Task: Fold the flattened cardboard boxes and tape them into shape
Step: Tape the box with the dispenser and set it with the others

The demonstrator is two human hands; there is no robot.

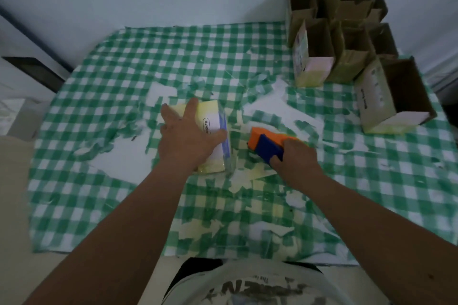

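Head view, single entry; landmark: folded box (210,116) at the middle of the bench (124,69).

Folded box: yellow and white with a printed label, lying flat on the green-checked cloth (371,181); long axis running away from the body, slightly tilted. Clear tape apparently along its right edge; not sharp enough to confirm.

Left hand (188,136): fingers spread and straight, pressing flat on the box top, thumb at the near right edge. Holding nothing, pinning only.

Right hand (295,156): just right of the box, fingers curled round an orange-and-blue tape dispenser (265,141). Dispenser nose toward the box's right edge, near but seemingly apart from it.

Finished boxes (347,32): stacked, open mouths showing, far right of the folded box against the wall.

Cloth around the folded box: torn, white patches bared.

Judgement: taping step in hand. Seam lies immediately left of the dispenser hand, parallel to the box's long axis; right hand nearer the seam, left hand as anchor. Likely stroke along that edge.
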